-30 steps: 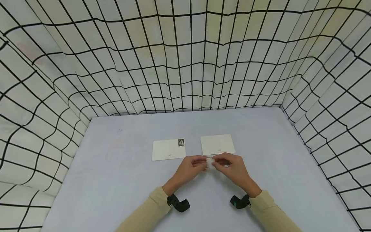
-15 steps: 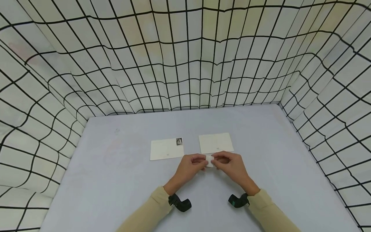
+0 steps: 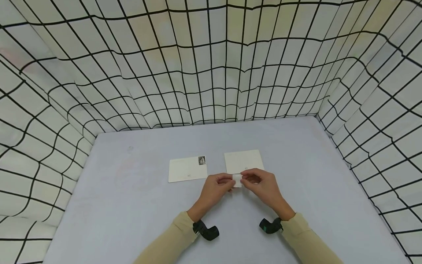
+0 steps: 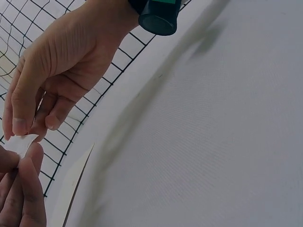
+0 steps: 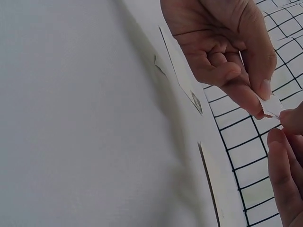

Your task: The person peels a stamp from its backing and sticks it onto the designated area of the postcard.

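A small white postage stamp [image 3: 237, 180], blank on the side that shows, is stretched between my two hands above the table. My left hand [image 3: 214, 189] pinches its left edge between thumb and fingers. Its right edge is pinched by my right hand [image 3: 264, 187]. Toothed edges of the stamp [image 5: 271, 107] are visible in the right wrist view. Just behind the hands lies a white envelope [image 3: 242, 161] with no stamp on its visible part; the right hand covers its near right corner. To its left lies another envelope [image 3: 184, 170] bearing a dark stamp [image 3: 202, 160] at the upper right.
A white cloth-covered table [image 3: 132, 205] lies under both hands. Black netting [image 3: 211, 69] over pale walls encloses its back and sides. Black wrist cameras [image 3: 209, 233] jut inward from both wrists, below the hands.
The stamp has come out flatter between the fingertips, with more of its blank face showing. Both hands keep their pinch and shift slightly. The head view has drifted a little.
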Motion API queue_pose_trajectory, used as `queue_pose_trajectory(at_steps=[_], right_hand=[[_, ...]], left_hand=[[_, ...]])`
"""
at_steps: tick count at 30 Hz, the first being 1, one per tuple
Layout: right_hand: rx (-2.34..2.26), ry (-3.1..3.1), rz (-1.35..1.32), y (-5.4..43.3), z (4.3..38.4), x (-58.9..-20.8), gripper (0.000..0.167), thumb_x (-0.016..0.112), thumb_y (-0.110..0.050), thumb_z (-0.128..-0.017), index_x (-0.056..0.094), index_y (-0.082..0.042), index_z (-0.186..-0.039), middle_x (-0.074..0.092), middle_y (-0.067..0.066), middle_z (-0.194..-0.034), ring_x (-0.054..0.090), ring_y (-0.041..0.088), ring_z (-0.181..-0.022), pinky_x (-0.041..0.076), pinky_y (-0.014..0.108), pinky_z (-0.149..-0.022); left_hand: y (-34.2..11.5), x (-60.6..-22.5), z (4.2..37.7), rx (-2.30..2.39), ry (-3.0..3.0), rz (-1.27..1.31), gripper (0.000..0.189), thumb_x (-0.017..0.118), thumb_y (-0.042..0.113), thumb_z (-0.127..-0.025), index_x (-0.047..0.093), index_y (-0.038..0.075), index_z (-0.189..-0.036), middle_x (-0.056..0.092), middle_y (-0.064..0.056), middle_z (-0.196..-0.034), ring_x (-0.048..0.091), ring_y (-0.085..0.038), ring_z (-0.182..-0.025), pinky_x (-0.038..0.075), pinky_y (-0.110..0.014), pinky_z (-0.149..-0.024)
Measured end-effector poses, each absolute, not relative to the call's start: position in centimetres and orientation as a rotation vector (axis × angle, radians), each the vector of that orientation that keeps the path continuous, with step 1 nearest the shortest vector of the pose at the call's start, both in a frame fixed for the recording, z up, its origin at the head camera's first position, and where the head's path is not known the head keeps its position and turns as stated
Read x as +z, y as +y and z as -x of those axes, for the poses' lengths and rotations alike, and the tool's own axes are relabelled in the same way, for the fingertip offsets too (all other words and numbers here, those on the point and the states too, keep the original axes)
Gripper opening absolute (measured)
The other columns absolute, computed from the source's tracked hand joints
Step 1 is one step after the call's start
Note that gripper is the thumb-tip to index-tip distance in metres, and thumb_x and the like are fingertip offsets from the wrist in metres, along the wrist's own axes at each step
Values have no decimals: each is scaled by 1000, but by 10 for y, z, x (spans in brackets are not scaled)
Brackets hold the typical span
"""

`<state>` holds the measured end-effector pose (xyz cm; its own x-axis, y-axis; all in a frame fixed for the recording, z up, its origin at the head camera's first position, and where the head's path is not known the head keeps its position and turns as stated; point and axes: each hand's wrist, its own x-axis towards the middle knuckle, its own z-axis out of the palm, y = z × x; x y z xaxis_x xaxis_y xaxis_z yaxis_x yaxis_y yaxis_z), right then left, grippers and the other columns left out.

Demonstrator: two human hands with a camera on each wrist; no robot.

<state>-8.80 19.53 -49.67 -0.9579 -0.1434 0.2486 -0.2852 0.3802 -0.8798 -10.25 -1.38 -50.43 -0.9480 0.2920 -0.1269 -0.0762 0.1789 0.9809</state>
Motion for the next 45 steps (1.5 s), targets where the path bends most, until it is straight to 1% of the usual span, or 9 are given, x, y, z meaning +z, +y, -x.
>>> queue_pose_trajectory(at_steps=[3, 6, 13, 16, 21, 27, 34, 39, 45], right_hand=[[1606, -2468, -409, 195, 89, -494, 21, 82, -5, -87, 77, -9, -107, 80, 8, -99, 71, -4, -83, 61, 20, -72], [1564, -2447, -442, 195, 90, -492, 19, 82, -4, -86, 78, -9, -105, 80, 7, -98, 71, -3, -83, 60, 19, -72], [1417, -2408, -576, 189, 92, -489, 22, 83, 1, -83, 79, -7, -102, 81, 6, -95, 70, 12, -77, 61, 31, -66], [1388, -2437, -571, 187, 92, -488, 24, 83, 3, -82, 79, -9, -103, 81, 5, -95, 71, 14, -78, 61, 30, -66], [1357, -2490, -547, 186, 93, -487, 23, 84, 1, -82, 79, -9, -102, 81, 4, -94, 72, 13, -81, 61, 25, -69], [1351, -2505, -534, 185, 93, -486, 20, 84, 0, -82, 79, -10, -99, 80, 2, -91, 70, 9, -78, 60, 24, -68], [1302, -2500, -575, 188, 95, -487, 20, 81, 3, -83, 78, -12, -96, 78, 2, -86, 65, 6, -74, 58, 31, -64], [1251, -2498, -586, 189, 96, -489, 20, 80, 4, -83, 78, -12, -95, 77, 0, -85, 62, 5, -71, 57, 33, -63], [1224, -2484, -617, 188, 94, -484, 20, 81, 4, -82, 79, -11, -95, 77, 0, -84, 64, 9, -70, 58, 34, -62]], left_hand=[[-15, -504, 103, 1837, 2181, -217, 28, 72, 14, -96, 74, -4, -117, 79, -22, -107, 79, -31, -86, 61, -24, -73], [-16, -504, 103, 1835, 2185, -212, 28, 72, 14, -96, 74, -5, -117, 79, -22, -107, 79, -31, -86, 62, -26, -74], [-17, -503, 102, 1830, 2188, -186, 25, 72, 15, -95, 76, -1, -115, 80, -20, -107, 79, -27, -84, 61, -23, -74], [-17, -503, 102, 1840, 2176, -191, 26, 72, 15, -95, 76, -1, -115, 79, -20, -108, 79, -26, -83, 62, -25, -75], [-17, -504, 102, 1847, 2166, -196, 27, 73, 15, -95, 75, -2, -116, 79, -22, -108, 79, -26, -83, 62, -24, -76], [-16, -503, 102, 1839, 2155, -178, 29, 72, 12, -95, 74, -4, -119, 78, -23, -110, 79, -20, -80, 61, -23, -75], [-14, -505, 103, 1848, 2103, -209, 30, 69, 7, -97, 71, -8, -124, 76, -27, -116, 80, -33, -85, 64, -30, -80], [-13, -506, 104, 1849, 2089, -210, 31, 67, 6, -98, 70, -8, -125, 76, -27, -116, 80, -32, -85, 64, -30, -81], [-12, -506, 107, 1857, 2089, -203, 30, 66, 6, -98, 71, -7, -124, 76, -27, -113, 80, -31, -84, 64, -31, -82]])
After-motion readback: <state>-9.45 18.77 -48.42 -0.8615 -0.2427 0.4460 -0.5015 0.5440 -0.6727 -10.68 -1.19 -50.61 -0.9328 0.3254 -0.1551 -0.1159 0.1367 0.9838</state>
